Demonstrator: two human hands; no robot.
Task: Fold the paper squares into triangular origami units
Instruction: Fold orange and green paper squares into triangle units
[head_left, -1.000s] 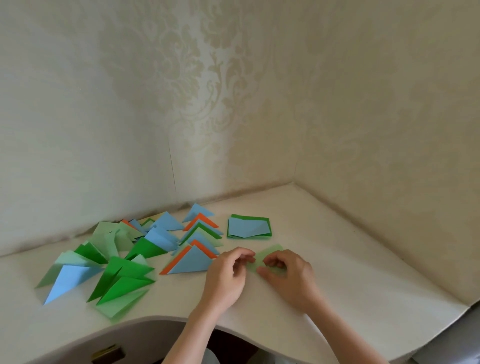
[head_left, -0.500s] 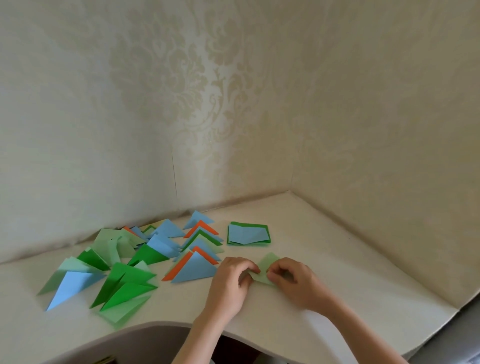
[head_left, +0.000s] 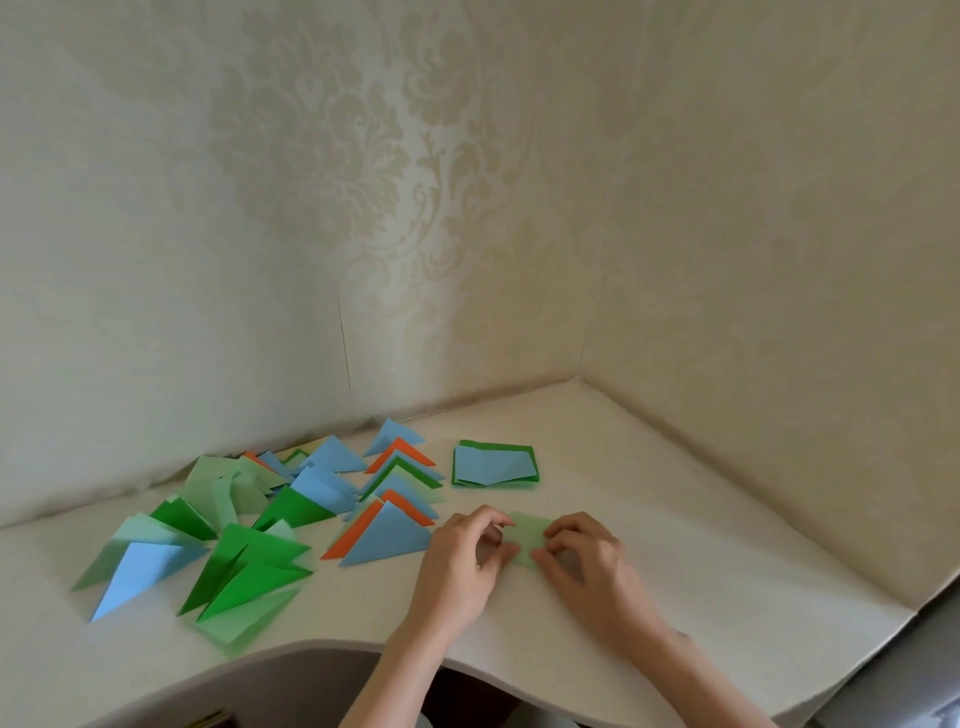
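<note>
Both hands, left (head_left: 462, 564) and right (head_left: 592, 566), pinch a pale green paper (head_left: 527, 538) flat on the smooth white counter (head_left: 727, 571), fingers hiding its fold, with a matte square stack (head_left: 495, 464) just behind the paper and crisp triangles (head_left: 387, 535) left of it.

A small pale green paper square (head_left: 527, 540) lies partly folded on the white table; blue, green and orange folded paper triangles (head_left: 291, 514) spread left.
</note>
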